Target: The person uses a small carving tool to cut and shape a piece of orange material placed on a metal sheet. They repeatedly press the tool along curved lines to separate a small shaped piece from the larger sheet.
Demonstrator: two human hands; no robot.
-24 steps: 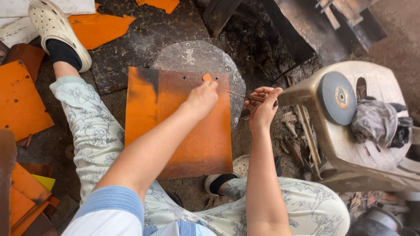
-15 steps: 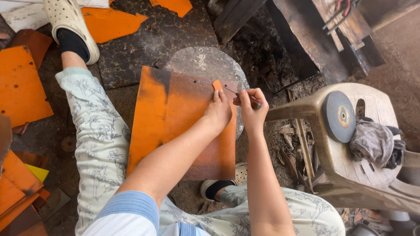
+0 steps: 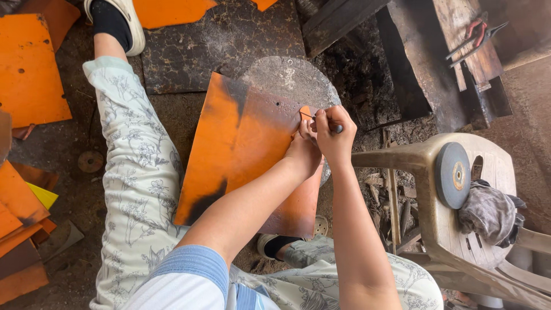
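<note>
An orange metal sheet [image 3: 241,149] with dark scorched patches lies on the floor over a grey round metal disc [image 3: 290,77]. My left hand [image 3: 303,150] presses flat on the sheet near its upper right corner. My right hand [image 3: 333,135] is closed around a thin metal scribing tool [image 3: 321,119], whose point touches the sheet just beside my left fingers. My legs in pale floral trousers flank the sheet.
A beige plastic chair [image 3: 476,229] on the right carries a grinding disc [image 3: 452,175] and a crumpled grey cloth [image 3: 488,209]. More orange sheets [image 3: 28,69] lie at the left. Pliers [image 3: 476,34] rest on dark planks at the upper right.
My right hand has come in from the right and now meets my left hand, the tool point on the sheet. The view has shifted and closed in slightly.
</note>
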